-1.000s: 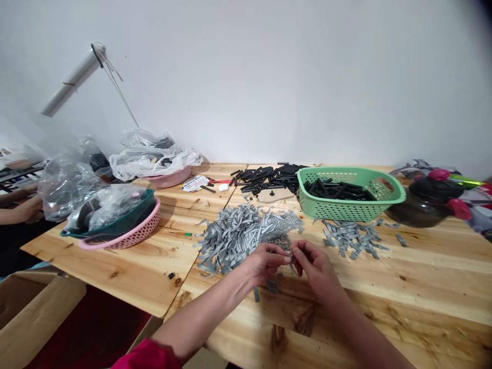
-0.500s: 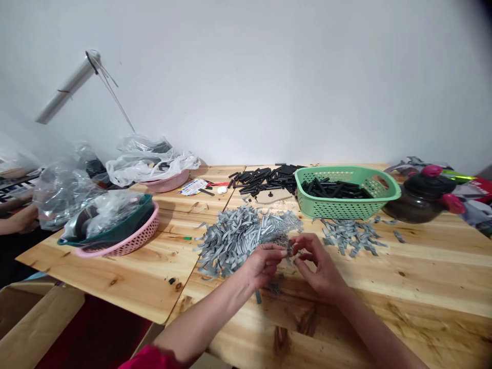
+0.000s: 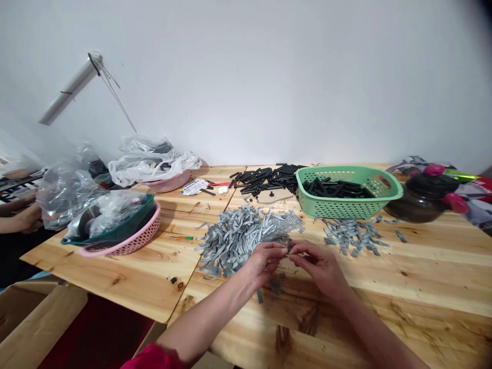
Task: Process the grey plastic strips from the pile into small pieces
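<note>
The person's left hand (image 3: 263, 264) and right hand (image 3: 321, 264) meet, fingertips pinched on a small grey strip (image 3: 289, 244) beside the grey pile (image 3: 230, 236) over the worktop (image 3: 403, 292); it looks light and bendy, probably best held near its 2 ends

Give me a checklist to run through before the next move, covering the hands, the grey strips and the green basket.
1. Left hand and right hand close together, fingertips nearly meeting: ok.
2. Firm grip on the small grey piece at the fingertips: cannot tell, fingers partly hide it.
3. Large pile of grey strips near the left hand: ok, just beyond it.
4. Smaller group of strips neatly gathered: not ok, they lie scattered.
5. Green basket upright: ok.
6. All black pieces inside the basket: not ok, a black heap lies beside it on the table.
</note>
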Motion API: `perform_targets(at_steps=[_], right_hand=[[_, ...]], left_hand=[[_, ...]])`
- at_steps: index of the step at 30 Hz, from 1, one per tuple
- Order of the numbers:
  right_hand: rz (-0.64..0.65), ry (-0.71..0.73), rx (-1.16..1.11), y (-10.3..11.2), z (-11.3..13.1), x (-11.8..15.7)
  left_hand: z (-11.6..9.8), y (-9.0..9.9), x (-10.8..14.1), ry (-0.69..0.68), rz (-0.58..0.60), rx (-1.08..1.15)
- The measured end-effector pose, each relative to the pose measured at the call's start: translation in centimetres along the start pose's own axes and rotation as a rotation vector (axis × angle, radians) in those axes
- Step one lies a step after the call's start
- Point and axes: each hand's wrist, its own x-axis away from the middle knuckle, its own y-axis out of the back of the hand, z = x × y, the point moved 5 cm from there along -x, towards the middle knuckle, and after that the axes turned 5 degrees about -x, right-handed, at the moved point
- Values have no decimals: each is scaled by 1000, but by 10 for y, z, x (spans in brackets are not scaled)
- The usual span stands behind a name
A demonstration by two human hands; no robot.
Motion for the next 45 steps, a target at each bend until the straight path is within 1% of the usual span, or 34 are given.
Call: perform_targets(at_steps=[3,6,12,14,16,18,19,20,22,23,24,25,27,29,30,31,33,35,36,38,40,41,42,43,45], right_hand=[[-48,-86,-103,1,-3,-2],[-108,-173,-191,1,-8,-1],[-164,-221,-285,-5,-15,2],[-171,-231,-260,-1,-16,1],[-208,-203,-104,14,-14,-2],[-311,-96,231,40,-7,-5],[-395,-8,434,54,-1,-5],[-452,63,627,65,4,-6],[-531,110,913,80,6,-6],[-530,112,990,83,5,-7],[-497,110,1018,82,3,-9],[-430,108,1007,78,0,-10],[-216,92,932,65,-6,-13],[1,31,869,52,-11,-13],[70,-16,864,49,-13,-12],[111,-68,877,49,-14,-11],[140,-164,914,53,-15,-7],[169,-236,886,51,-17,-3],[197,-252,822,46,-19,-1],[249,-253,612,29,-22,2],[262,-228,400,10,-25,1],[244,-214,346,4,-26,-2],[204,-194,349,1,-28,-7],[150,-159,408,1,-29,-14],[41,-43,617,4,-30,-34]], left_hand=[[0,-2,1,35,36,-29],[0,-3,3,65,39,-63],[3,-6,5,98,40,-115],[4,-6,5,81,35,-128],[3,-6,3,36,50,-124],[0,-4,1,0,44,-65],[-2,-3,0,-1,27,-14],[-3,0,-1,13,3,46],[-4,3,-2,52,-53,154],[-5,4,-2,66,-74,186],[-6,4,-1,67,-90,198],[-7,4,-1,58,-104,193],[-10,3,-1,20,-107,164],[-13,2,-1,-28,-75,146],[-14,2,-2,-50,-53,151],[-14,2,-3,-65,-37,161],[-16,5,-5,-82,-25,181],[-16,9,-8,-88,-29,194],[-17,11,-10,-93,-32,196],[-19,14,-12,-123,-35,196],[-23,17,-13,-168,-40,189],[-25,18,-13,-185,-43,185],[-26,18,-13,-188,-43,184],[-27,18,-12,-173,-40,190],[-27,17,-12,-121,-34,217]])
